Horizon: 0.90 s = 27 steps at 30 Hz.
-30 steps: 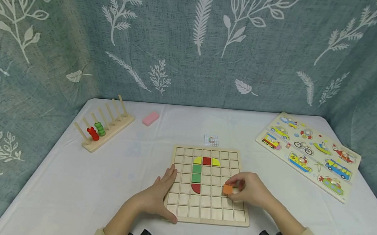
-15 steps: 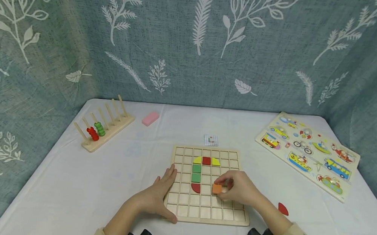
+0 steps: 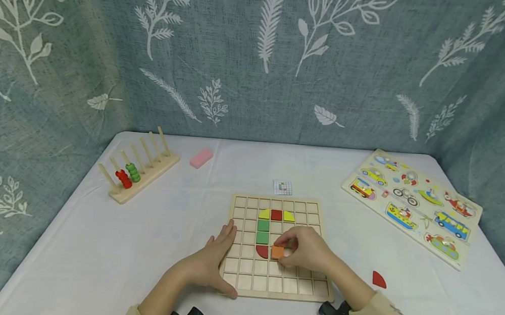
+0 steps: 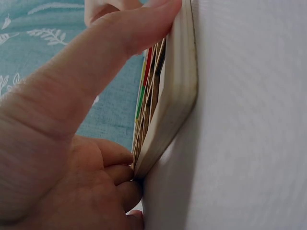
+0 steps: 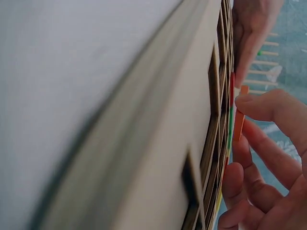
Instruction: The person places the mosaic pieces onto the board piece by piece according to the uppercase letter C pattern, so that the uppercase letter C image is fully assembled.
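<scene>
A wooden grid board [image 3: 245, 283] lies in the middle of the table. My left hand [image 3: 206, 265] rests along its left edge, fingers spread and straight, the thumb at its front corner. My right hand [image 3: 309, 249] pinches an orange square tile [image 3: 277, 252] between thumb and fingers. In the right wrist view the orange tile [image 5: 239, 120] stands a little off the board's surface. Just left of it sits a red quarter-circle tile [image 3: 262, 252]. Above that are two green square tiles [image 3: 262, 237]. A red square tile [image 3: 276, 215] lies between two yellow quarter-circle tiles [image 3: 289, 216] further back.
A small pattern card [image 3: 282, 187] lies behind the board. Another red quarter-circle tile [image 3: 379, 280] is on the table at right. A vehicle puzzle board [image 3: 416, 209] stands back right, a peg stand [image 3: 145, 177] with red and green beads back left, near a pink block [image 3: 201, 158].
My right hand has moved left across the board with the orange tile, to beside the red quarter-circle. The loose red tile on the right has come into view. My left hand stays put.
</scene>
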Each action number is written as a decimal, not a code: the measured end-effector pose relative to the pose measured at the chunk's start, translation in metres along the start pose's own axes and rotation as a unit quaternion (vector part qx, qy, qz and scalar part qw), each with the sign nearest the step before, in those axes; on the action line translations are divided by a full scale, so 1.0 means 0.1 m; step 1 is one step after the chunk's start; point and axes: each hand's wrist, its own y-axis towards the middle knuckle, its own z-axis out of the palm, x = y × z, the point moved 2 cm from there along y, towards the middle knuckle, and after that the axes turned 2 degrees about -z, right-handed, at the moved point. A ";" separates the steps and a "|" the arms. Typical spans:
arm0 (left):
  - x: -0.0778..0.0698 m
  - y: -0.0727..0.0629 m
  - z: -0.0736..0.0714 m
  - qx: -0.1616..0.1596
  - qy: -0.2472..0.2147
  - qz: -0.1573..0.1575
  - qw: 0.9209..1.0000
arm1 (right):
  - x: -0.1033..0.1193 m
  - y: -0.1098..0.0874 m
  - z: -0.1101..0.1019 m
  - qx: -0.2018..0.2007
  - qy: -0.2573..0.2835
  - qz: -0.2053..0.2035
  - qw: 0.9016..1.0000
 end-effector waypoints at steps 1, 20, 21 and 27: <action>0.00 0.00 0.00 0.000 0.000 0.000 1.000 | 0.01 0.01 0.00 0.001 0.000 0.003 1.000; 0.00 0.00 0.00 0.001 0.005 -0.001 1.000 | 0.03 0.04 0.02 0.002 -0.002 0.008 1.000; 0.00 0.00 0.00 0.001 0.005 -0.001 1.000 | 0.03 0.04 0.03 0.002 -0.002 0.008 1.000; 0.00 0.00 0.00 0.002 0.002 -0.002 1.000 | 0.03 0.04 0.03 0.002 -0.003 0.009 1.000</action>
